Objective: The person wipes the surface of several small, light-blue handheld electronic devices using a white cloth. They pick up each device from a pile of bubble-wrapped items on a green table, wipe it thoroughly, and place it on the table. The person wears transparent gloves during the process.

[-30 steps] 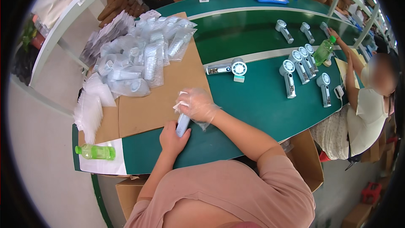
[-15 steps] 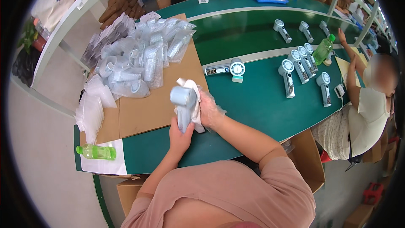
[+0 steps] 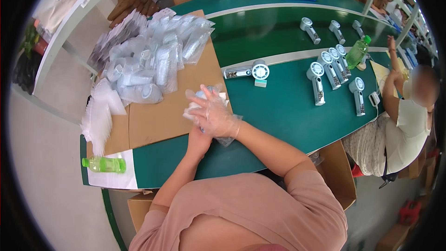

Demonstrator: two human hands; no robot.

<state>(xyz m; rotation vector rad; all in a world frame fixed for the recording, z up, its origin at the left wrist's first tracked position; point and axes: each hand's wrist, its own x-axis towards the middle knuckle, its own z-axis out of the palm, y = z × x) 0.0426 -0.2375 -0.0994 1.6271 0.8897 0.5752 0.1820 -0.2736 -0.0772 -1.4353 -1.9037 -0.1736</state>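
While a small grey handheld fan (image 3: 203,94) is held over the cardboard sheet (image 3: 158,116), beside the bagged pile (image 3: 153,60), the gloved right hand (image 3: 211,114) is closed around it; the left hand (image 3: 199,140) grips below. Bagging seems underway; a bag must be opened next.

Bright, even indoor light from overhead; only soft, faint shadows under the forearms. Mild sheen on the green tabletop (image 3: 288,111) and on the heap of clear plastic bags (image 3: 153,60). Strong fisheye bending of straight edges toward the rim, black corners all round. Sharp in the centre, softer at the margins.
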